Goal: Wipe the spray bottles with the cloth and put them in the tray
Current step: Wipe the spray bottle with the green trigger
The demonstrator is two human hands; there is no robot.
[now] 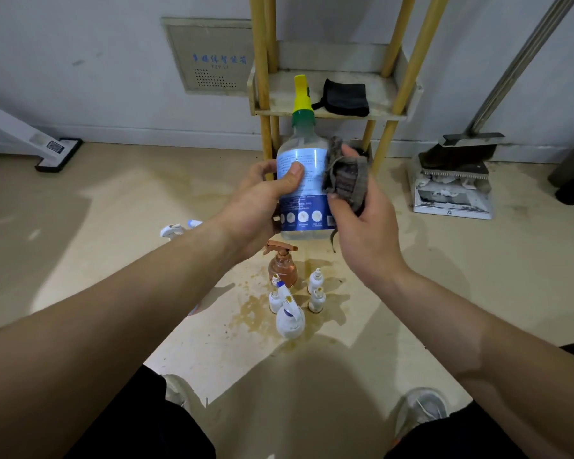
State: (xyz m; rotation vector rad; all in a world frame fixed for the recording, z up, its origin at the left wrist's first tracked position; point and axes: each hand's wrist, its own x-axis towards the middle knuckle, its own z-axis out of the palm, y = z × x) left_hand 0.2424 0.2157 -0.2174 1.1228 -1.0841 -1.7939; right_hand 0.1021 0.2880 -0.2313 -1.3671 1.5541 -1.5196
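Six bottles at least to go, by the look of the floor (113,210). Nearest: a white trigger bottle (290,321), spotted with brown. Just behind it, three small white bottles (317,301) and an amber spray bottle (282,265), all upright amid a brown spill stain (249,313). Off to the left, half hidden behind the left forearm (146,286), one more white sprayer (176,228). None wiped yet, judging by the grime; cannot say for certain.

Higher up, mid-task: holds the big clear bottle (304,180) upright in the air with the left grip (262,200), fingers curled behind, thumb pressed on the blue label. Bunches the grey cloth (347,180) in the right grip (368,226), fingers closed round it, and presses it against the bottle's right side. Looks like the wiping of this bottle under way, not finished; no cloth on the yellow-and-green spray head (302,97) at present.

Farther back, against the wall (80,77): a yellow-legged shelf (328,114) with a rimmed lower tier, probably the tray meant. Carries only a dark folded cloth (345,96) toward its right edge; no bottle on it. So nothing delivered as far as shown: one bottle in hand, the rest waiting. Right of the shelf, a dustpan and broom (454,183) on the floor.
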